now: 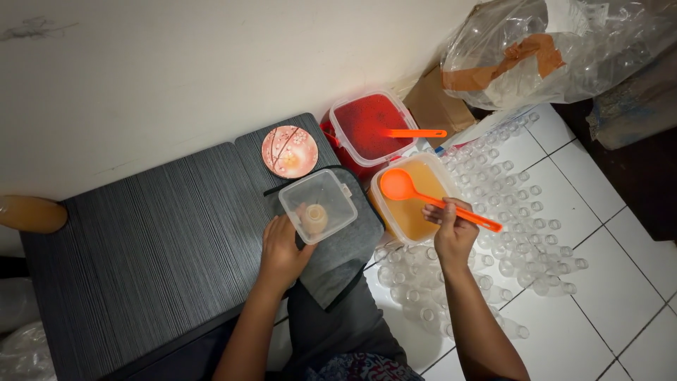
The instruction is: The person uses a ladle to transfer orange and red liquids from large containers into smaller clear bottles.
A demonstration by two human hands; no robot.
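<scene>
Observer: Hands both busy. Your left hand curls around the near edge of the small clear tub, fingers wrapped and thumb on the rim, steadying it on the grey cloth. A small pale bottle stands inside that tub.

Operator: And the right?

Observer: Your right hand pinches the handle of the orange ladle, fingers closed around it partway along. The bowl of the ladle hangs over the tub of amber liquid, which sits on the floor just beside the low dark table. I cannot tell whether the bowl carries any liquid.

Operator: Which step is this, by your reckoning?

Observer: Dipping, I judge: ladle at the amber tub, bottle waiting unfilled or nearly so, though its level is too small to read.

Operator: What does the next move ask of you... of me?

Observer: You need a level ladle across the gap to the bottle, and a slow tilt, since its mouth looks narrow against the ladle's bowl. Keep your left grip firm. The red tub with its own ladle sits behind; empty clear bottles crowd the tiles to your right.
</scene>
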